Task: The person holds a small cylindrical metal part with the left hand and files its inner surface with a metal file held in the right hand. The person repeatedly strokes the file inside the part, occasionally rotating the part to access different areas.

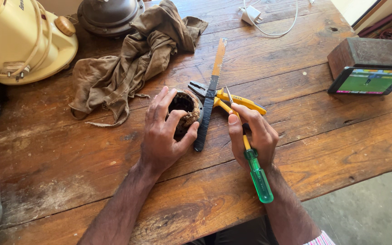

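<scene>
This looks like a small home repair bench; a worn, stained wooden table (296,136) carries the signs; at its middle lie yellow-handled pliers (232,100) and a hacksaw blade (210,97); left of the pliers lies a grimy rag (128,63); beyond the rag stands a cream appliance (19,41); far right of the pliers a phone (368,80) leans on a wooden box (364,53).

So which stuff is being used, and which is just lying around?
In use:
left hand holding the round wound part
right hand holding the green-handled screwdriver

Lying about:
yellow pliers
taped blade
brown cloth
phone
charger
</scene>
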{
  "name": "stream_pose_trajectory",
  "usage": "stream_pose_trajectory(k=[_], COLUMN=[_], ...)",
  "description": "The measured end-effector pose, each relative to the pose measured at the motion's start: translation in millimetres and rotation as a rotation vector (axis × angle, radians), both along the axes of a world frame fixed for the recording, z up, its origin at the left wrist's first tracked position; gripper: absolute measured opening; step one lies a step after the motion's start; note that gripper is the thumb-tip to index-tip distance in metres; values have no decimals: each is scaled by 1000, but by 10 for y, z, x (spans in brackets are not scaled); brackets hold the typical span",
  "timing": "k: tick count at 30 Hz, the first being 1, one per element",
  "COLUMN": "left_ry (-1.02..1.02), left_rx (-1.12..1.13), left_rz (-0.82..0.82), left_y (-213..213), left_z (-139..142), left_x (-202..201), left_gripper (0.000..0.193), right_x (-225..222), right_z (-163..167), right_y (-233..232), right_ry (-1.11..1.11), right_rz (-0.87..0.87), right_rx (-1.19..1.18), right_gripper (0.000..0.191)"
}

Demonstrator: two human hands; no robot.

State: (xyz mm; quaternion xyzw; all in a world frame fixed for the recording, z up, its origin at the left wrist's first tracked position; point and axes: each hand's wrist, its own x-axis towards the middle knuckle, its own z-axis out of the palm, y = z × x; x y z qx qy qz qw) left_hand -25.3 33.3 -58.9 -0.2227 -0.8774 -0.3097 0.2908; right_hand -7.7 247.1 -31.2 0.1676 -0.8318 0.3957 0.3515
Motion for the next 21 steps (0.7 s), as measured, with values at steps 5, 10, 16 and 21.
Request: stream_pose_trajectory(k=[5, 10, 16, 21], left_ry=[3, -3, 93, 99], left_rx=[1, 4, -78, -188], left_rz=[2, -3, 19, 110], left_y=[-3, -3, 9, 31], left_z=[-11, -35, -9, 59], left_x=[0, -7, 0, 84], left_gripper=[31, 31, 34, 39], right_x=[-2, -3, 4, 11], right_z=[-10, -12, 7, 11], right_y=[-2, -2, -1, -10], right_ry=[-14, -4, -7, 3], right_rz=[10, 13, 4, 4], right_rx=[-22, -16, -16, -21], right_gripper=[21, 21, 21, 21])
